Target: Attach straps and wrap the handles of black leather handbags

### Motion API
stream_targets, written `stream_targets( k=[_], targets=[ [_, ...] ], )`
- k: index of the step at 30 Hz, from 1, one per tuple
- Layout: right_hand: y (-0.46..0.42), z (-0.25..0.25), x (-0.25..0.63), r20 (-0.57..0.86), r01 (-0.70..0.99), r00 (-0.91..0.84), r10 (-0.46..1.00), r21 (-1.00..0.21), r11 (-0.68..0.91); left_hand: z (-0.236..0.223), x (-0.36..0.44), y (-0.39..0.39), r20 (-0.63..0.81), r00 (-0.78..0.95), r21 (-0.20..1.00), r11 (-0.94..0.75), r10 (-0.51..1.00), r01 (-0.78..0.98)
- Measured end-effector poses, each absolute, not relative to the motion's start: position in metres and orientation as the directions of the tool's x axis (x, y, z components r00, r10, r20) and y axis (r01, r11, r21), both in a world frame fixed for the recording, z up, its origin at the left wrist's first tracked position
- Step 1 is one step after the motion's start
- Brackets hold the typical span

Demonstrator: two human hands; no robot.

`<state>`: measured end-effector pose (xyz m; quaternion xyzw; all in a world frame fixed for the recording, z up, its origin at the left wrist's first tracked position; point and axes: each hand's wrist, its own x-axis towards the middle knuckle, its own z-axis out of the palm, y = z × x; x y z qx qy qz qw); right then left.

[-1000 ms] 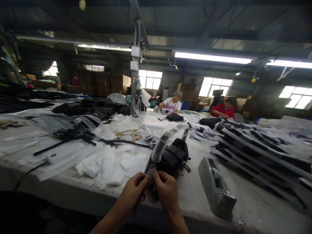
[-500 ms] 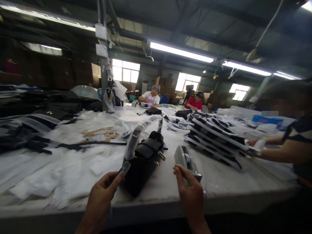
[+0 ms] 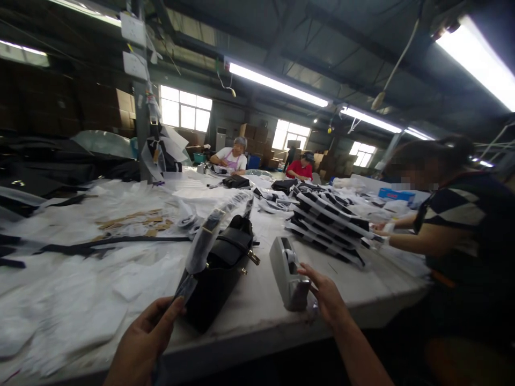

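Head cam, qty. 1: sits at wearer's head ht., looks fwd. & slightly down across worktable (image 3: 252,300); wide view. L. hand (image 3: 148,328) & R. hand (image 3: 329,296) nr. cam, lower frame; windows (image 3: 185,110) far, upper bkgd.

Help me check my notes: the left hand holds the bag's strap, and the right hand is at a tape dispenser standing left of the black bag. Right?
Not quite: the head view shows the tape dispenser right of the black bag, not left. The left hand does hold the strap, with the right hand at the dispenser.
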<state>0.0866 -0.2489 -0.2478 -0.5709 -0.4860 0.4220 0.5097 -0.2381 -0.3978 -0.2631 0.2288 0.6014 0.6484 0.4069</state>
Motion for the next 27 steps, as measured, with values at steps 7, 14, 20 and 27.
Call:
stream_targets(
  k=[7,14,20,27],
  targets=[
    [-0.273,-0.224,0.087,0.024,0.023,0.187,0.982,-1.000,0.020,-0.265,-0.239,-0.397,-0.207,-0.585,0.969,0.083,0.784,-0.232],
    [-0.299,-0.241,0.093,-0.102,-0.029,0.180,0.978,-0.995,-0.098,-0.262,-0.236,-0.398,-0.206,-0.594,0.967,0.068,0.778,-0.246],
    [-0.296,-0.285,0.095,-0.239,-0.183,0.277,0.931,-0.964,-0.193,-0.263,-0.237,-0.398,-0.237,-0.579,0.963,0.111,0.780,-0.244],
    [-0.314,-0.296,0.069,-0.192,-0.045,0.212,0.958,-0.981,-0.187,-0.264,-0.237,-0.401,-0.208,-0.561,0.959,0.056,0.801,-0.276]
  ],
)
